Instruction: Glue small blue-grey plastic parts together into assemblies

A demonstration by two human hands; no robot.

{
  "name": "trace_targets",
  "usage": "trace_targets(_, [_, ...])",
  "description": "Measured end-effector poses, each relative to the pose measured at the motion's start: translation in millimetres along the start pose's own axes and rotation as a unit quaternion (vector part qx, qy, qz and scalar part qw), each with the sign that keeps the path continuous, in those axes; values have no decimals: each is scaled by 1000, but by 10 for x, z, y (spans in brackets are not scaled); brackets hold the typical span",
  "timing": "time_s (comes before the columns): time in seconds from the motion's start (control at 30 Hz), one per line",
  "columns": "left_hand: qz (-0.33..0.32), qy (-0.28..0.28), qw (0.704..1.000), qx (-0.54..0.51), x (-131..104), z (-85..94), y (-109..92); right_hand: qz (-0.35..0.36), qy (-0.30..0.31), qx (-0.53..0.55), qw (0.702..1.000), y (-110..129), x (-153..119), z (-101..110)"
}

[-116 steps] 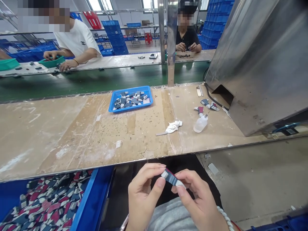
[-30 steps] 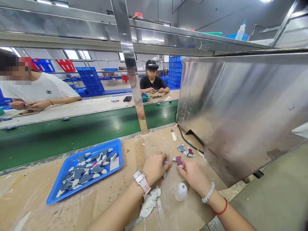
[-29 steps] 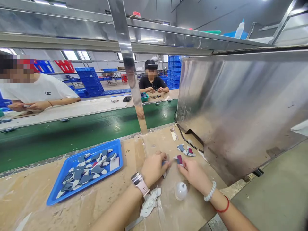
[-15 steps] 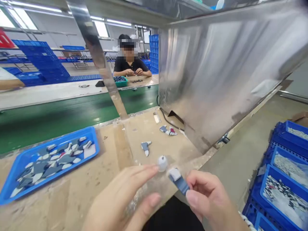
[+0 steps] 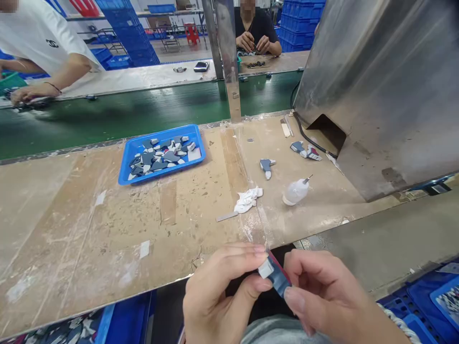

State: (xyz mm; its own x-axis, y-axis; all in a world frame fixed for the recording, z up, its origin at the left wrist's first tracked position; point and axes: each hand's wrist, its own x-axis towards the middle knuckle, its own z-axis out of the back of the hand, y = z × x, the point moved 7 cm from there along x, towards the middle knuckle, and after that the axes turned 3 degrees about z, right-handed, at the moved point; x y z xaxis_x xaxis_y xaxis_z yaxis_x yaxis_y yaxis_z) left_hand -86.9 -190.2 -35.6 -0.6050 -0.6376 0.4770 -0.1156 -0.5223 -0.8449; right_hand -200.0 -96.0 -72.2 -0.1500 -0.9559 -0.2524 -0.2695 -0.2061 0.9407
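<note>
A small blue-grey piece (image 5: 278, 279) with a white block end and a dark red edge is held between both hands, just off the table's front edge. My left hand (image 5: 227, 286) pinches its white end between thumb and fingers. At the other end, my right hand (image 5: 322, 289) grips it with thumb and forefinger. Beyond the hands, a similar grey and white piece (image 5: 266, 167) lies on the table, near a translucent bottle (image 5: 296, 192) with a thin metal tip. A crumpled white cloth (image 5: 247, 199) lies beside a flat metal strip (image 5: 227, 217).
A blue tray (image 5: 125, 165) of grey and white pieces sits on the table (image 5: 193, 205). More pieces (image 5: 305, 150) lie by the metal housing (image 5: 380, 95). Two people work across the green belt (image 5: 161, 109). Blue crates (image 5: 412, 296) stand low at right.
My left hand was apart from the piece and has closed on its white end. The view has swung left and down, showing the cloth, metal strip and another person.
</note>
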Motion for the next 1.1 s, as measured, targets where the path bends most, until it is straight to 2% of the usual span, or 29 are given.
trace_targets(0.23, [38,17,999,-1,-20,79,145,-41,-4,17,999,-105,108,-47])
trace_targets(0.37, [52,48,995,67,34,119,253,-23,1,-80,997,-128,218,-75])
trace_targets(0.43, [38,44,990,125,65,149,319,-23,-17,-141,990,-207,214,46])
trace_targets(0.47, [30,40,987,155,74,160,357,-17,-54,-165,985,-244,196,179])
trace_targets(0.53, [19,47,979,199,72,158,447,24,-194,-200,960,-262,116,576])
trace_targets(0.57, [20,58,976,210,61,145,494,60,-295,-207,931,-232,37,811])
trace_targets(0.6, [28,71,974,215,45,129,541,97,-370,-211,900,-201,-36,1002])
trace_targets(0.67, [58,89,972,209,6,105,613,166,-449,-216,851,-132,-100,1249])
trace_targets(0.73, [77,79,971,210,-26,103,620,218,-435,-233,842,-52,-11,1322])
trace_targets(0.83, [66,35,967,242,-53,117,543,245,-362,-266,859,40,238,1256])
trace_targets(0.9, [64,23,964,255,-74,101,516,215,-323,-303,871,44,396,1187])
trace_targets(1.0, [74,8,961,268,-111,84,541,142,-293,-384,864,-21,530,1133])
trace_targets(1.1, [75,-39,959,270,-133,113,574,146,-292,-383,864,-82,503,1128])
